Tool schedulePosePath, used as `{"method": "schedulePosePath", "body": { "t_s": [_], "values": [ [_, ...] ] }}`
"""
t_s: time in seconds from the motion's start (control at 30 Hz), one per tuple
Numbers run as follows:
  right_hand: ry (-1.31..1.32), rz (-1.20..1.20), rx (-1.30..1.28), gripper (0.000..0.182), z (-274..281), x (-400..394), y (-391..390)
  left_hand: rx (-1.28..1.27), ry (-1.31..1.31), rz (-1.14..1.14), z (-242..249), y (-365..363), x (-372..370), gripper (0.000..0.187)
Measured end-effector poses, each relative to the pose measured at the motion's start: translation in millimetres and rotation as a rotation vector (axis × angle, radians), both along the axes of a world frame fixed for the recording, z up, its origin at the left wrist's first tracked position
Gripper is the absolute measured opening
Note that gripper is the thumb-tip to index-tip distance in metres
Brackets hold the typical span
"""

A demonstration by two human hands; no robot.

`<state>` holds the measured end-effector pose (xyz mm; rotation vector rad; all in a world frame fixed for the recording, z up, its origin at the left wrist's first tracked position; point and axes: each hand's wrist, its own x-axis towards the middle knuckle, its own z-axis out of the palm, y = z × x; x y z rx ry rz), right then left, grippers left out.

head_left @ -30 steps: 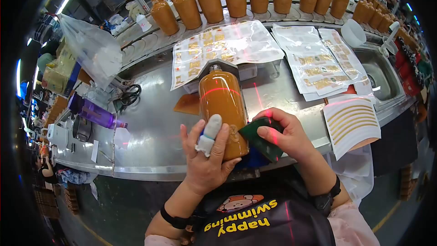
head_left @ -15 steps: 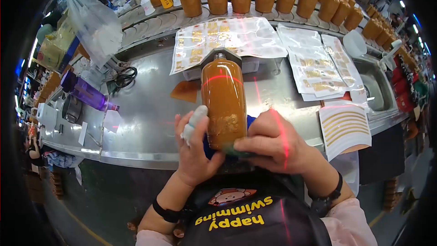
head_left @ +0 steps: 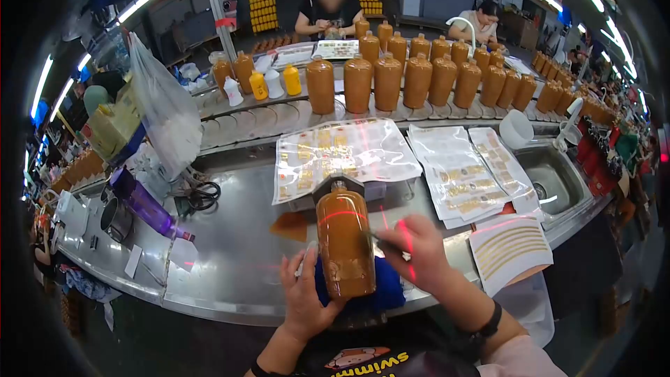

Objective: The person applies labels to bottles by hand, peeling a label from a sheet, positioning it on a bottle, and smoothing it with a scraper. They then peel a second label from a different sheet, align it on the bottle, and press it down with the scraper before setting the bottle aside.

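A glossy brown bottle (head_left: 342, 244) lies on its back, neck away from me, under a red laser line. Its neck sits in a dark angled holder (head_left: 319, 192), and its lower end rests on a blue cloth (head_left: 389, 286). My left hand (head_left: 307, 300) grips the bottle's lower left side, thumb at the base; white wrapping covers part of its fingers. At the bottle's right side my right hand (head_left: 422, 251) is closed on a small dark flat piece (head_left: 375, 234), its edge by the glass and blurred.
Sticker sheets (head_left: 342, 153) lie behind the holder, with more sheets (head_left: 457, 174) at right. Gold curved strips (head_left: 509, 251) lie front right. A sink (head_left: 551, 178) is far right. Brown bottles (head_left: 387, 84) line the conveyor (head_left: 279, 115). A purple bottle (head_left: 143, 202) lies left. Two co-workers sit beyond.
My view has tilted up, showing co-workers and more of the conveyor. My right hand has moved from the bottle's base up along its right side. My left hand stays at the lower left.
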<state>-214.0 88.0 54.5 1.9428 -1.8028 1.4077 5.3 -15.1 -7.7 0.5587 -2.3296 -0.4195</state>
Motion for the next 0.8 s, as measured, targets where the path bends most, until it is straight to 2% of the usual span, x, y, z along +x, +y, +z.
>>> {"method": "schedulePosePath", "body": {
  "t_s": [0.03, 0.1, 0.13, 0.23, 0.27, 0.37, 0.4, 0.43, 0.5, 0.57, 0.6, 0.7, 0.73, 0.8],
  "values": [
    [0.137, 0.085, -0.006, 0.028, 9.9, 6.1, 8.9, 0.029, -0.004, -0.007, -2.6, -0.5, 1.1, 0.096],
    [-0.047, 0.475, 0.121, 0.029, 19.9, 14.3, 13.1, 0.086, -0.006, -0.018, -3.4, -1.3, -1.0, 0.096],
    [-0.186, 0.571, 0.284, 0.03, 20.2, 9.5, 16.1, 0.065, -0.018, -0.015, 0.0, -0.1, -0.8, 0.096],
    [-0.175, 0.01, 0.067, 0.031, -4.6, 0.4, 4.7, -0.004, -0.036, -0.011, 14.2, 2.9, -0.5, 0.097],
    [0.125, -0.098, 0.009, 0.03, -4.0, -3.2, 8.0, -0.027, -0.023, -0.008, 16.4, 2.8, -0.4, 0.098],
    [0.012, 0.405, 0.096, 0.03, 11.9, 16.2, 16.1, -0.002, 0.002, -0.028, 11.5, -1.8, -2.0, 0.099],
    [-0.151, 0.545, 0.179, 0.029, 14.5, 15.1, 17.6, 0.032, 0.003, -0.039, 5.9, -2.8, -2.8, 0.1],
    [-0.22, 0.5, 0.204, 0.031, 16.1, 13.0, 17.1, 0.054, 0.035, -0.053, 0.9, -3.2, -5.5, 0.1],
    [0.006, 0.015, 0.026, 0.032, -0.7, 7.3, 5.7, 0.13, 0.077, -0.08, -9.2, -4.0, -11.5, 0.101],
    [0.121, 0.197, -0.006, 0.034, 4.5, 15.8, 12.2, 0.137, 0.025, -0.065, -4.5, -5.0, -7.4, 0.102],
    [0.022, 0.385, 0.082, 0.029, 4.0, 22.0, 17.8, 0.114, -0.009, -0.05, -1.5, -5.2, -5.5, 0.101],
    [-0.279, 0.447, 0.258, 0.029, 6.5, 17.3, 20.5, 0.04, -0.022, -0.01, 1.2, -1.4, -5.7, 0.099],
    [-0.529, 0.197, 0.349, 0.019, -1.1, 15.3, 17.5, 0.016, -0.02, -0.001, 3.4, 0.3, -7.8, 0.1],
    [-0.59, -0.008, 0.283, 0.015, -16.1, 6.3, 10.4, -0.053, -0.028, 0.015, 7.9, 0.0, -7.8, 0.101]
  ]
}}
